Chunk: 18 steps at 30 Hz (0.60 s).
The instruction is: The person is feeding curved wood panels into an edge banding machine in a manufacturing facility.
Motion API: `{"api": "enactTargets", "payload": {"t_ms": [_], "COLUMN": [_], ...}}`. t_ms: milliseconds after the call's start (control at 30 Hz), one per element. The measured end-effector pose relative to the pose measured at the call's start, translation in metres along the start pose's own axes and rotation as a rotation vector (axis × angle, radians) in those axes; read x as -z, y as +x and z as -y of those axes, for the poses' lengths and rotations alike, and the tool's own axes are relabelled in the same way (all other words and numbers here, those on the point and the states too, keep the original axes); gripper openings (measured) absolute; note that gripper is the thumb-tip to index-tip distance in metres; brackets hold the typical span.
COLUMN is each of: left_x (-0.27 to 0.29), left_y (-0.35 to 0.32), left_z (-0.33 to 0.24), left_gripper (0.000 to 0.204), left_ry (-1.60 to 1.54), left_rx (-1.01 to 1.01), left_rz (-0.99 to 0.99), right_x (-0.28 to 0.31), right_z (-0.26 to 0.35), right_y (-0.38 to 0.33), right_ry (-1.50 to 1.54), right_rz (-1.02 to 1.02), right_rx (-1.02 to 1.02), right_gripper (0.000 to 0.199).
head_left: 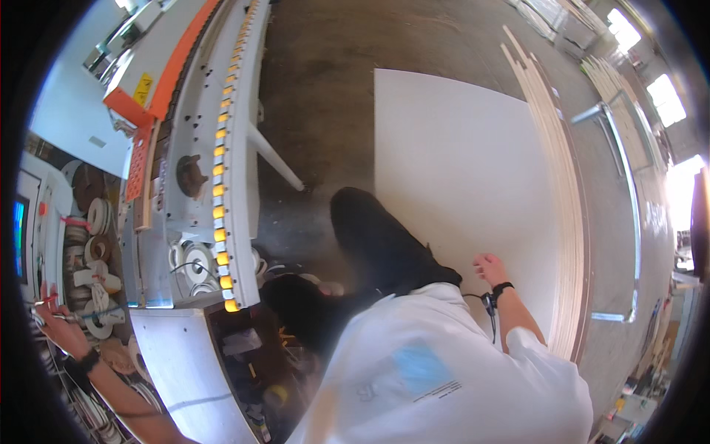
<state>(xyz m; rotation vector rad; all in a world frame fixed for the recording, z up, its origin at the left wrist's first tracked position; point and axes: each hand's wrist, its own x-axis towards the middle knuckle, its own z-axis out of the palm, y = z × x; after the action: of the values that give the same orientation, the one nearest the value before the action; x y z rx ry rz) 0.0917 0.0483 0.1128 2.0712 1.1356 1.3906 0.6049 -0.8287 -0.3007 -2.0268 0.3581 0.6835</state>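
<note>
- I see the left hand far out at my left, fingers closed around a thin metal tool, just beside the white tape rolls on the machine
- the right hand hangs loosely open, empty, against the white panel; a black wristband circles its wrist

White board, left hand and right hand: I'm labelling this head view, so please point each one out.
White board (458, 163), head view, on its bare flat face.
Left hand (55, 322), head view, on the back of the hand.
Right hand (490, 268), head view, on the back of the hand.
</note>
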Motion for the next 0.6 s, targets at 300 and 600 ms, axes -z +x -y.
{"api": "enactTargets", "payload": {"t_ms": [300, 600], "left_x": [-0.191, -0.244], "left_y": [-0.234, -0.252], "left_z": [-0.22, -0.231], "left_gripper": [0.039, 0.042], "left_ry": [0.917, 0.736], "left_rx": [-0.684, -0.523], "left_rz": [1.483, 1.147], "right_x": [-0.008, -0.003], "right_z": [-0.03, -0.079], "right_y": [0.003, 0.004], "right_ry": [-0.081, 0.009], "right_rz": [0.067, 0.236], "right_rx": [-0.074, -0.153], "right_gripper": [0.026, 0.029]}}
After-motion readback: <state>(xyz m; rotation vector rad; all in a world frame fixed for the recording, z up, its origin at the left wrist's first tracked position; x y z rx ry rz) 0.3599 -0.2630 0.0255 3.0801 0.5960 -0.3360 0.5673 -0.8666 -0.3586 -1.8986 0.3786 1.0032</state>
